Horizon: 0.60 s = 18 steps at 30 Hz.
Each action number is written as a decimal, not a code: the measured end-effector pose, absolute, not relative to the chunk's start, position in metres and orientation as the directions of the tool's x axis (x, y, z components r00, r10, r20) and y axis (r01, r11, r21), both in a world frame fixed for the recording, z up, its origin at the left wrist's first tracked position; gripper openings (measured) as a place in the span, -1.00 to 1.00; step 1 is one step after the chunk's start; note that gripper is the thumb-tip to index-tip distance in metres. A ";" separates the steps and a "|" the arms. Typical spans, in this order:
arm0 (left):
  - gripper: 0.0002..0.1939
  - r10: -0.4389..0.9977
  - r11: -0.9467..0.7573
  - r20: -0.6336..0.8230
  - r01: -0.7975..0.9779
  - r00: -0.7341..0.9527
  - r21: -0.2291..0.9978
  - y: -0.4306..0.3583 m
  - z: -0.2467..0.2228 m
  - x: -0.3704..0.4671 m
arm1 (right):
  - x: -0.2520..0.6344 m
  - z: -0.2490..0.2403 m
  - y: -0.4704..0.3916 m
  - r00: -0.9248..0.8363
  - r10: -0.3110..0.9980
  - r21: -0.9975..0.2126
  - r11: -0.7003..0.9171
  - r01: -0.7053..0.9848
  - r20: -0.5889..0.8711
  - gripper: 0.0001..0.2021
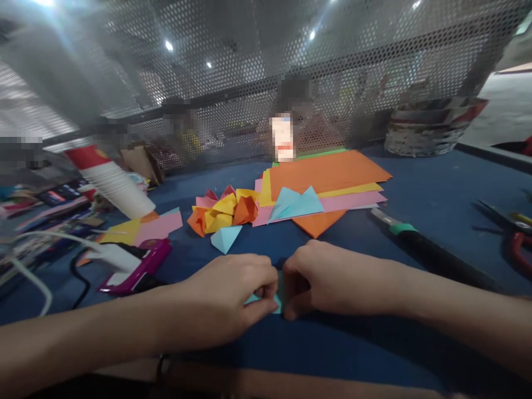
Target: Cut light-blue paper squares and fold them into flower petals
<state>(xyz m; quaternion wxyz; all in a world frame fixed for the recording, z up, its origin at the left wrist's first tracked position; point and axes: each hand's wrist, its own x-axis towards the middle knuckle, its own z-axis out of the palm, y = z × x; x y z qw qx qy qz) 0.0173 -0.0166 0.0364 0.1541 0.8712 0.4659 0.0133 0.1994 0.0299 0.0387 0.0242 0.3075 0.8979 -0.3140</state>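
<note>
Near the table's front edge, my left hand (233, 293) and my right hand (328, 280) meet over a small light blue paper (279, 302), mostly hidden beneath them. The fingers of each hand are curled and pinch the paper from either side. Just beyond my left hand lies a folded light blue piece (225, 238). Behind it is a cluster of folded orange, yellow and pink pieces (220, 213). A larger folded light blue paper (296, 203) rests on the front of a stack of coloured sheets, orange (324, 172) on top.
Stacked paper cups (116, 185) lean at the left, behind a purple device (155, 257) with white and black cables. A black-handled tool (436, 252) lies at the right, near red-handled pliers (519, 249). A woven basket (428, 130) and mesh screen (233, 100) stand behind.
</note>
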 end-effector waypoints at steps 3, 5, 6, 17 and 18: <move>-0.87 0.827 -0.410 -0.311 0.880 0.469 0.239 -0.010 0.042 0.026 | 0.201 0.038 0.030 -0.810 0.528 -0.551 0.610 0.570 -0.254 -0.85; -0.79 0.815 -0.324 -0.431 0.922 0.387 0.214 -0.005 0.046 0.029 | 0.202 0.038 0.030 -0.811 0.526 -0.553 0.608 0.570 -0.257 -0.83; -0.74 0.804 -0.269 -0.492 0.942 0.335 0.202 -0.003 0.047 0.030 | 0.203 0.038 0.031 -0.812 0.525 -0.551 0.612 0.568 -0.254 -0.82; -0.47 0.484 -0.031 -0.856 0.981 0.184 0.193 0.009 0.056 0.041 | 0.204 0.037 0.032 -0.824 0.515 -0.537 0.638 0.552 -0.237 -0.80; -0.48 0.482 -0.036 -0.857 0.981 0.184 0.190 0.009 0.056 0.042 | 0.204 0.037 0.031 -0.826 0.513 -0.537 0.639 0.550 -0.235 -0.80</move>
